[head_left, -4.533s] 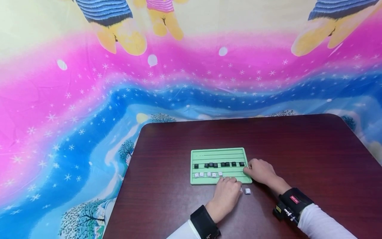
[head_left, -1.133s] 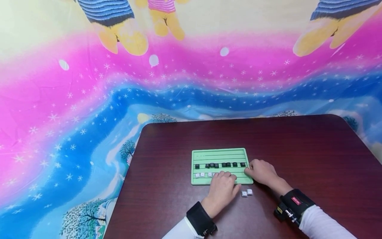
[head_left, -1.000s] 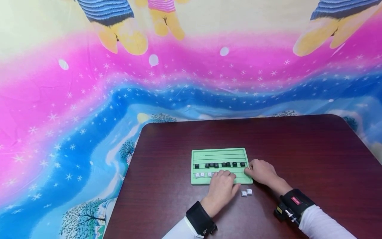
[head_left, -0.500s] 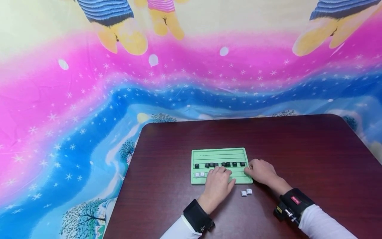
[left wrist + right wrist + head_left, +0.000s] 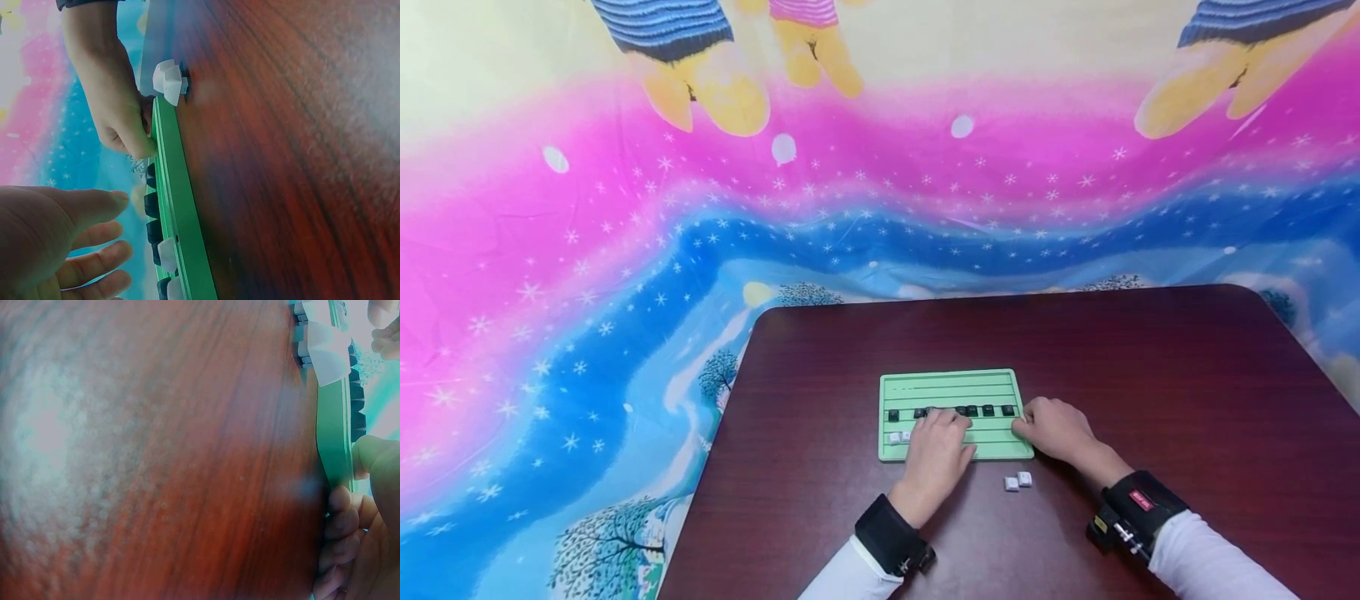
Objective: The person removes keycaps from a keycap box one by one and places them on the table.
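Left hand (image 5: 936, 455), fingers relaxed, apparently empty, over green rectangular plastic tray (image 5: 1000, 450), well inside table's (image 5: 820, 375) far edge. Right hand (image 5: 1058, 430) pinches tray's right end. Risk: low left fingers could knock black square keycaps (image 5: 988, 410) askew.

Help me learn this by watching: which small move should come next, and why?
Probably lower the left hand to pinch a keycap below it: it hovers over the green tray, apparently empty, and the right hand grips the tray's edge.
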{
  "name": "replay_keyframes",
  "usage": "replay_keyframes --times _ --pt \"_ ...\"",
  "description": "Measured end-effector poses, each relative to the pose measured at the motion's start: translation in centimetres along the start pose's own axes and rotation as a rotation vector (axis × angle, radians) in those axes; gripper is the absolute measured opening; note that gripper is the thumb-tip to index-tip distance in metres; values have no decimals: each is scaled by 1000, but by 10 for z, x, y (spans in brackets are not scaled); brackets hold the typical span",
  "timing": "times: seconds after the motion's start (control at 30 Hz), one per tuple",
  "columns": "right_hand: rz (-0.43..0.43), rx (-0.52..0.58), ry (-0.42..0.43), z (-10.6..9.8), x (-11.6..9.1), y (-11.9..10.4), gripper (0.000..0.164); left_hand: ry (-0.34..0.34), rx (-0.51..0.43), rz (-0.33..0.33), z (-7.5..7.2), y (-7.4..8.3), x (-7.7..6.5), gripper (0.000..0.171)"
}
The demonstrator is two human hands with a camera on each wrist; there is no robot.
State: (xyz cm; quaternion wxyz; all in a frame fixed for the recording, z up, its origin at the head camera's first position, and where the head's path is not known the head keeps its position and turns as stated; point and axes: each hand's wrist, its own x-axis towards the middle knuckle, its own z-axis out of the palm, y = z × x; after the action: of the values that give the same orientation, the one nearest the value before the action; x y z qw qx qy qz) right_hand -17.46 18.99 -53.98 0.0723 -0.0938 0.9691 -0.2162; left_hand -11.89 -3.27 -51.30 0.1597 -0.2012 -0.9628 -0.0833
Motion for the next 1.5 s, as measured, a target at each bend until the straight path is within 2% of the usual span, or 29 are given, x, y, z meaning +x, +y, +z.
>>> replay_keyframes --times 0.2,0.5,0.73,1.5 --pt "3 3 8 0 0 -1 41 -3 2 -32 0 -6 2 30" --pt "-6 3 6 0 -1 -1 41 -51 15 -49 0 -8 2 31" --pt "-3 0 6 1 -1 0 41 -78 30 -54 4 -9 2 26" --pt "-10 4 15 2 0 2 40 -59 98 -22 12 -14 1 10"
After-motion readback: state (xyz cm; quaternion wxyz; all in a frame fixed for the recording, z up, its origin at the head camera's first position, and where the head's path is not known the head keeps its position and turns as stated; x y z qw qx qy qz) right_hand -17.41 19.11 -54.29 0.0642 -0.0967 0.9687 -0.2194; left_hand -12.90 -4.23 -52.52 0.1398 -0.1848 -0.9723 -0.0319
